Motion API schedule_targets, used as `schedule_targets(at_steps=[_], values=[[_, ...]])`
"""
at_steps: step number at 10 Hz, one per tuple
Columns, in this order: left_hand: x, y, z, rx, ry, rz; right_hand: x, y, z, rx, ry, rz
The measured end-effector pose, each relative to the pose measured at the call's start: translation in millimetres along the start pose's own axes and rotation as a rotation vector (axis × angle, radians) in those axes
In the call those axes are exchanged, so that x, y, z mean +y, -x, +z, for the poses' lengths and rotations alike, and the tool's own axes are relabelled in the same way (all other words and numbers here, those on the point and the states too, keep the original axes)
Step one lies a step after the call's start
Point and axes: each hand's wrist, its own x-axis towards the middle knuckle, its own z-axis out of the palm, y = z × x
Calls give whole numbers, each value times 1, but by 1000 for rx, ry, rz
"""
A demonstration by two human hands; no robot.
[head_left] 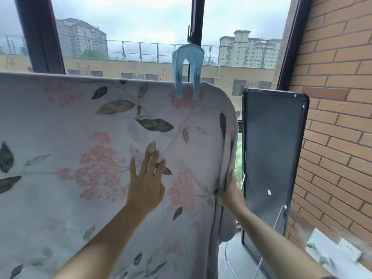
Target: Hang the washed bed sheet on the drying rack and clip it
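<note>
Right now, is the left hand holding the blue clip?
No, the left hand lies flat on the sheet; the clip sits alone at the top edge.

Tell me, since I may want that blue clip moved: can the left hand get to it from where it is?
Probably yes. The left hand lies flat and open on the bed sheet, below the blue clip, with only bare fabric between them.

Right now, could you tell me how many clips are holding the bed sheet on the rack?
1: a blue clip on the bed sheet's top edge, near its right end. More may sit beyond the frame's left edge.
</note>
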Motion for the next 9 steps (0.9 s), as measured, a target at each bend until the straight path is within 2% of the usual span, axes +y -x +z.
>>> schedule_targets(at_steps=[1, 2, 3, 4, 5, 6, 7, 8, 9], values=[[2, 31, 24, -157, 4, -10, 11, 15, 25, -80, 111, -64], [2, 56, 44, -291, 7, -23, 25, 27, 47, -71, 166, -56], [3, 73, 57, -373, 39, -31, 31, 38, 64, -198, 234, -13], [5, 89, 64, -430, 60, -54, 30, 43, 73, -286, 160, 46], [4, 101, 70, -448, 78, -71, 28, 37, 68, -13, 249, 60], [-1, 110, 71, -467, 88, -87, 23, 38, 76, -70, 274, -106], [-5, 119, 73, -455, 94, -97, 42, 31, 91, -56, 256, -16], [-14, 129, 68, -442, 142, -139, 41, 51, 88, 101, 148, 137], [-25, 141, 68, -367, 261, -240, 0, 98, 98, -75, -227, 68]])
